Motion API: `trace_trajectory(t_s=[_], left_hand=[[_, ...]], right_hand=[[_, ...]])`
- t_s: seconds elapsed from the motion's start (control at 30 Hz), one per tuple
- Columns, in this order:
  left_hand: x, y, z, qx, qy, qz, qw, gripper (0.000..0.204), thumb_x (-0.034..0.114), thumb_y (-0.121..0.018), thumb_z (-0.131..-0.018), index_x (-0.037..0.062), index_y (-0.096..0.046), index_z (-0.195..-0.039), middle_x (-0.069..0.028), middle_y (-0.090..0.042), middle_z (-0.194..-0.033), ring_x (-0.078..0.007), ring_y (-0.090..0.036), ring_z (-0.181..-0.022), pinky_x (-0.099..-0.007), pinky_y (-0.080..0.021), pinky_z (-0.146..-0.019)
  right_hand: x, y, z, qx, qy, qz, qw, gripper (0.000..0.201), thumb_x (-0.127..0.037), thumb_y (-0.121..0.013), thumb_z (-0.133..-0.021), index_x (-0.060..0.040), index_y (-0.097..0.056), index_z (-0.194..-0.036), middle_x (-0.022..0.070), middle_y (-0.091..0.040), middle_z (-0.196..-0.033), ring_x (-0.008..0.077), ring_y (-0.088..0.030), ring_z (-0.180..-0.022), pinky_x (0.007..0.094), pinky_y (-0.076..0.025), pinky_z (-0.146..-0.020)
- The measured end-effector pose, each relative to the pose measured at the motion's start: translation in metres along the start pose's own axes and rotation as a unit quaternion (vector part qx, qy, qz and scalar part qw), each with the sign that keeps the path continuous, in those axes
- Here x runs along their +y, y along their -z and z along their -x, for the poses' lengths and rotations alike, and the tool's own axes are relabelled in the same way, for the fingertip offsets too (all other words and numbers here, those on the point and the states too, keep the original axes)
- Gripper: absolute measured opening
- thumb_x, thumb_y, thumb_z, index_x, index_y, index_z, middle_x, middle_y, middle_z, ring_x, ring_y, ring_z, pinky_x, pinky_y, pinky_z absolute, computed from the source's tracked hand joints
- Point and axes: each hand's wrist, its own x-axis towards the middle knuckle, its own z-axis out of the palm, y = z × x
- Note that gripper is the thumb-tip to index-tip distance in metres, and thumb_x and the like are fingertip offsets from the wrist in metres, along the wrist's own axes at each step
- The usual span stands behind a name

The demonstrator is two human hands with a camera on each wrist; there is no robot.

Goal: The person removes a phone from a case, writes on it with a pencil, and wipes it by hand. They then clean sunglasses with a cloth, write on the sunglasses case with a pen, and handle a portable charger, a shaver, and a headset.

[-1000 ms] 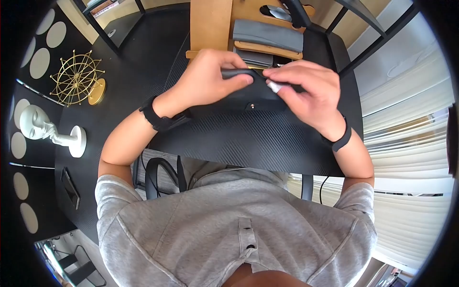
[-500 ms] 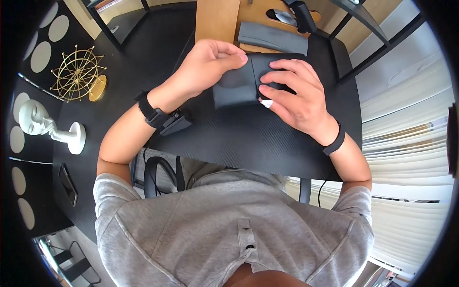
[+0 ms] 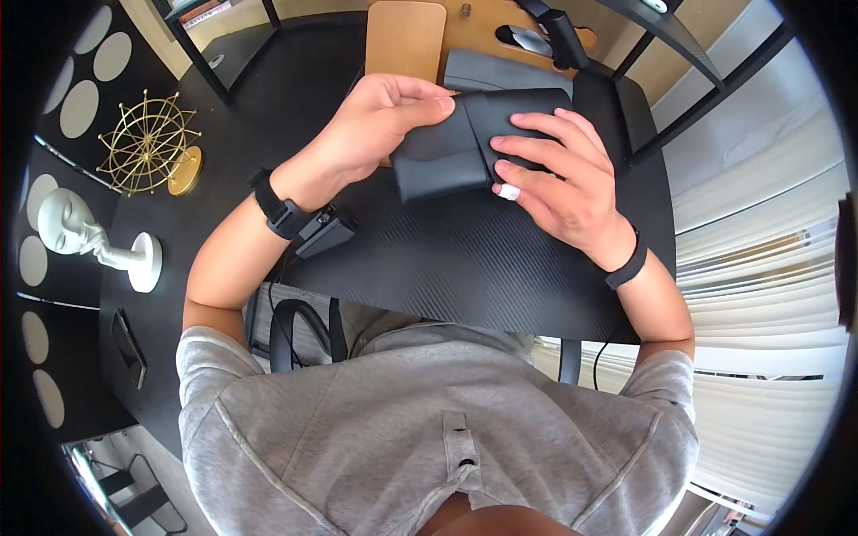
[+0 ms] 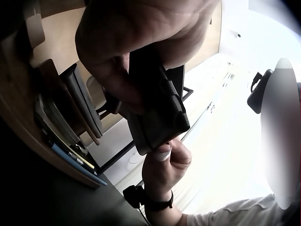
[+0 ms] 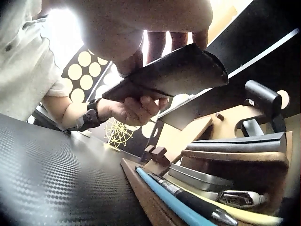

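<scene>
A flat dark leather-like case [image 3: 447, 143] with a flap is held above the desk in the head view. The left hand [image 3: 375, 125] pinches its upper left edge between thumb and fingers. Spread over the case's right part are the fingers of the right hand [image 3: 567, 183], with white wrapping on one digit near the lower edge. The left wrist view has the case [image 4: 157, 113] under the left hand [image 4: 141, 37]. In the right wrist view the case [image 5: 174, 73] lies between the right hand [image 5: 146, 28] and the left hand [image 5: 134, 110].
Behind the case stands a wooden organizer [image 3: 407, 36] with a grey folded case [image 3: 509, 71]. Pens [image 5: 188, 197] show in the right wrist view. A gold wheel ornament [image 3: 147, 143], a white figure [image 3: 107, 246] and a phone [image 3: 129, 348] are at the left of the black desk [image 3: 429, 268].
From edge-on, the case has turned to show its broad face. The right hand's fingers have spread over it. Since the middle frame, the case has tilted slightly.
</scene>
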Motion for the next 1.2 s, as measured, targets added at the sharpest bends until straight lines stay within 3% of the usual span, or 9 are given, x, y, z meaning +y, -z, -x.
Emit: trace_trajectory(t_s=[0.07,0.17,0.27,0.43,0.57,0.73,0.87,1.07,1.2], left_hand=[[0.003,-0.002,0.003,-0.003,0.008,0.007,1.000,0.022,0.013,-0.068,-0.101,-0.0049,-0.072,-0.113,-0.0069,-0.076,-0.099,-0.0088,-0.071,-0.086,-0.0238,-0.057,-0.081],[0.003,-0.003,0.002,0.020,-0.019,0.031,0.999,0.025,0.015,-0.070,-0.099,-0.0063,-0.072,-0.112,-0.0094,-0.076,-0.098,-0.0108,-0.072,-0.083,-0.0241,-0.058,-0.069],[0.011,0.001,0.002,0.007,-0.024,0.045,0.999,0.025,0.014,-0.070,-0.099,-0.0068,-0.072,-0.112,-0.0110,-0.076,-0.099,-0.0129,-0.072,-0.087,-0.0270,-0.060,-0.076],[0.018,0.000,0.000,0.004,-0.024,0.045,0.999,0.025,0.011,-0.073,-0.096,-0.0073,-0.071,-0.113,-0.0127,-0.076,-0.100,-0.0135,-0.073,-0.084,-0.0264,-0.060,-0.075],[0.018,-0.006,0.005,0.004,-0.027,0.039,0.999,0.027,0.010,-0.076,-0.094,-0.0077,-0.070,-0.114,-0.0132,-0.076,-0.100,-0.0135,-0.073,-0.082,-0.0255,-0.060,-0.073],[0.022,-0.007,0.009,-0.051,-0.022,0.007,0.998,0.020,0.008,-0.070,-0.098,-0.0038,-0.068,-0.114,-0.0069,-0.075,-0.102,-0.0082,-0.070,-0.087,-0.0234,-0.058,-0.081],[0.020,-0.006,0.010,-0.084,-0.017,0.000,0.996,0.019,0.008,-0.070,-0.098,-0.0029,-0.068,-0.114,-0.0063,-0.075,-0.102,-0.0073,-0.070,-0.089,-0.0228,-0.058,-0.081],[0.022,-0.002,0.008,-0.107,0.017,0.026,0.994,0.022,0.008,-0.072,-0.097,-0.0030,-0.068,-0.116,-0.0064,-0.075,-0.105,-0.0087,-0.070,-0.090,-0.0233,-0.057,-0.084],[0.037,0.007,0.008,-0.072,-0.068,-0.059,0.993,0.034,0.007,-0.075,-0.094,-0.0038,-0.067,-0.125,-0.0088,-0.074,-0.112,-0.0115,-0.071,-0.096,-0.0251,-0.057,-0.088]], right_hand=[[-0.002,0.000,0.000,-0.019,-0.010,-0.004,1.000,0.027,-0.018,-0.084,-0.072,-0.0138,-0.078,-0.097,0.0035,-0.073,-0.120,0.0304,-0.064,-0.121,0.0531,-0.048,-0.101],[-0.009,0.001,-0.002,-0.041,-0.034,0.004,0.999,0.028,-0.020,-0.082,-0.074,-0.0155,-0.078,-0.102,0.0017,-0.071,-0.126,0.0309,-0.061,-0.125,0.0552,-0.044,-0.104],[-0.011,0.003,-0.003,-0.046,-0.046,0.044,0.997,0.030,-0.020,-0.080,-0.076,-0.0171,-0.077,-0.106,-0.0016,-0.070,-0.130,0.0307,-0.059,-0.128,0.0564,-0.039,-0.109],[-0.014,0.000,-0.003,-0.028,-0.079,0.079,0.993,0.032,-0.016,-0.078,-0.075,-0.0184,-0.076,-0.106,-0.0063,-0.070,-0.131,0.0304,-0.059,-0.129,0.0569,-0.036,-0.111],[-0.011,-0.007,0.004,-0.003,-0.053,0.097,0.994,0.033,-0.016,-0.080,-0.071,-0.0180,-0.075,-0.104,-0.0073,-0.069,-0.131,0.0297,-0.059,-0.127,0.0567,-0.036,-0.111],[-0.013,-0.003,0.003,0.018,-0.047,0.097,0.994,0.040,-0.017,-0.083,-0.065,-0.0206,-0.075,-0.104,-0.0081,-0.070,-0.128,0.0295,-0.060,-0.126,0.0564,-0.036,-0.110],[-0.013,-0.002,0.004,0.014,-0.021,0.102,0.994,0.043,-0.022,-0.083,-0.063,-0.0257,-0.076,-0.105,-0.0057,-0.071,-0.127,0.0305,-0.060,-0.126,0.0557,-0.036,-0.109],[-0.011,-0.002,0.008,0.017,-0.003,0.124,0.992,0.041,-0.025,-0.080,-0.068,-0.0251,-0.075,-0.109,-0.0023,-0.069,-0.129,0.0303,-0.060,-0.127,0.0562,-0.034,-0.111],[-0.012,0.003,-0.002,0.002,-0.048,0.162,0.986,0.041,-0.029,-0.080,-0.070,-0.0241,-0.074,-0.111,-0.0008,-0.065,-0.138,0.0308,-0.056,-0.132,0.0556,-0.033,-0.112]])
